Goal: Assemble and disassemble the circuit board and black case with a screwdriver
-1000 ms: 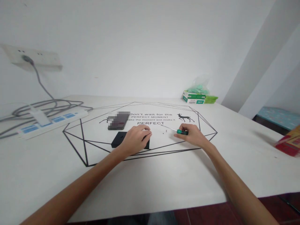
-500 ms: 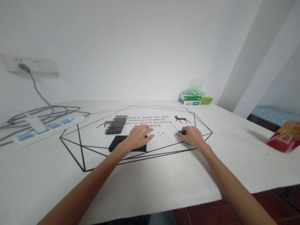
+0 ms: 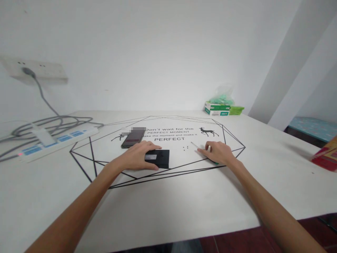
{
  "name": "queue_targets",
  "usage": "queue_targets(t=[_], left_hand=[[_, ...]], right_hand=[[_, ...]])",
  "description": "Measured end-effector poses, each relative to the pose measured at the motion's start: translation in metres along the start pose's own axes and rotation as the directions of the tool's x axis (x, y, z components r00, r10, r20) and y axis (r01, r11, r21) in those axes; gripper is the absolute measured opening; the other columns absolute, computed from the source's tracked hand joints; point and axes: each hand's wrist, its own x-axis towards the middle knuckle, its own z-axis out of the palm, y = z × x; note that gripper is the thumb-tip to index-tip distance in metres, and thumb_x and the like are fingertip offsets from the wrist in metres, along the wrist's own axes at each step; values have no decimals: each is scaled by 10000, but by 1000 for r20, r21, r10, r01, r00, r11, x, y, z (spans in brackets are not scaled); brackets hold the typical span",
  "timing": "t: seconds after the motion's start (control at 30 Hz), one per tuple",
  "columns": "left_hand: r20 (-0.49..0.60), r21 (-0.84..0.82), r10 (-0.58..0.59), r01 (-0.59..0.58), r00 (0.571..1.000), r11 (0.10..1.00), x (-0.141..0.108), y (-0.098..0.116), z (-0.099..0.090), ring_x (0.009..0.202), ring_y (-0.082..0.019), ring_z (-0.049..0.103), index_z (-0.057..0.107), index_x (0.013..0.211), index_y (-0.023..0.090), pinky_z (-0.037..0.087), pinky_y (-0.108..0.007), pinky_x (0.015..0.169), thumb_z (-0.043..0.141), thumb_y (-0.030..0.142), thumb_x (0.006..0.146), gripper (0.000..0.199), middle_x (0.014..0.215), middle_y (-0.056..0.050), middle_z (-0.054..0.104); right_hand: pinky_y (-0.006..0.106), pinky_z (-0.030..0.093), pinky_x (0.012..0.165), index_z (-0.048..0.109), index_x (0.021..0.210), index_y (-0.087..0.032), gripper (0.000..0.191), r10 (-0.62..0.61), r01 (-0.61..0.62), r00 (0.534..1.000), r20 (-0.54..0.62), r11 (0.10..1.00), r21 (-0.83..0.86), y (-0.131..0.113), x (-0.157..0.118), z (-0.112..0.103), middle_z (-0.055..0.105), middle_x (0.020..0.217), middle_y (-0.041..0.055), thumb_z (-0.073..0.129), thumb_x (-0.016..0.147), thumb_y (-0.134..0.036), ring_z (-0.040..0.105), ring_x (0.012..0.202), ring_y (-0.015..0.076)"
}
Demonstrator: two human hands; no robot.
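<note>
A flat black box [image 3: 163, 159] with a pale label lies on the printed white table. My left hand [image 3: 138, 156] grips its left part, fingers over the far edge and thumb along the near one. My right hand [image 3: 217, 153] is at the right, curled on a screwdriver [image 3: 195, 145]; the thin shaft points up and left past the fingertips, and a bit of green handle shows under the palm. Several tiny dark pieces [image 3: 185, 148] lie between the box and my right hand. Beyond my left hand rests a dark phone [image 3: 133, 137], partly pixelated.
At the left, a white power strip [image 3: 63, 140] lies beside coiled grey cable [image 3: 50, 121]. Green and white boxes [image 3: 217, 108] with a plastic bag on top stand at the back right. A red and yellow packet [image 3: 326, 156] is at the right edge.
My left hand has moved left and closed on the black box, whose label now shows. My right hand has shifted its hold on the screwdriver. The view has moved slightly.
</note>
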Motion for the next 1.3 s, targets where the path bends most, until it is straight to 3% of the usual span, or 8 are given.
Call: queue_targets(t=[0.17, 0.33, 0.4, 0.47, 0.57, 0.7, 0.87, 1.3], left_hand=[[-16, -99, 17, -18, 1000, 995, 0, 0, 2, 1134, -278, 555, 603, 1237, 226, 403, -355, 974, 679, 584, 703, 648, 1253, -78, 614], [-267, -423, -169, 42, 949, 905, 3, 11, -7, 1070, -284, 594, 668, 1162, 224, 468, -349, 907, 603, 600, 770, 548, 1188, -74, 664], [-380, -655, -335, 5, 862, 755, 6, 22, -13, 1022, -284, 621, 688, 1102, 179, 508, -331, 841, 600, 596, 775, 537, 1111, -87, 691], [-361, -870, -510, -84, 781, 487, 10, 37, -15, 899, -274, 664, 685, 1051, 127, 549, -329, 734, 541, 616, 803, 567, 951, -112, 719], [-156, -986, -540, -159, 827, 42, 15, 59, -11, 750, -262, 688, 644, 1095, 102, 576, -369, 636, 431, 612, 850, 605, 838, -128, 717], [-18, -977, -583, -138, 812, -162, 16, 71, 2, 706, -241, 696, 627, 1126, 121, 591, -367, 633, 443, 412, 877, 426, 816, -93, 723], [61, -964, -563, -98, 824, -248, 16, 67, 7, 687, -244, 703, 615, 1144, 96, 600, -371, 628, 511, 333, 863, 382, 829, -109, 726], [-34, -973, -671, -178, 740, -147, 20, 51, 6, 637, -227, 708, 638, 1064, 115, 607, -359, 622, 619, 361, 845, 330, 783, -88, 727]], right_hand=[[284, 366, 610, 644, 766, -230, 515, 22, -21, 998, -50, 999, 34, 0, -1, 1, 679, 835, 58, 421, 822, -691, 617, 789, 224], [273, 341, 588, 640, 810, -206, 454, 76, -20, 903, -422, 991, 135, -6, -2, -2, 649, 940, 68, 462, 847, -622, 601, 761, 190], [268, 343, 595, 619, 792, -185, 458, 84, 54, 827, -556, 972, 227, -21, -3, -6, 653, 891, 69, 453, 865, -606, 595, 712, 166], [264, 355, 613, 598, 744, -176, 477, 38, 162, 807, -589, 945, 284, -46, -7, -8, 659, 814, 73, 415, 895, -590, 591, 677, 156], [261, 353, 591, 578, 657, -185, 545, -48, 232, 899, -435, 895, 380, -97, -17, -7, 642, 646, 59, 384, 889, -638, 595, 628, 168], [244, 363, 520, 609, 824, -195, 497, -154, 236, 971, -185, 758, 608, -143, -32, -2, 627, 594, 29, 446, 839, -665, 597, 537, 162], [224, 327, 399, 539, 727, -195, 487, -161, 116, 987, -26, 585, 803, -141, -33, 1, 565, 501, -22, 535, 768, -680, 507, 343, 115], [225, 251, 390, 363, 540, -227, 525, 30, 158, 980, -195, 468, 869, -118, -19, 0, 310, 444, -78, 684, 637, -631, 314, 406, 83]])
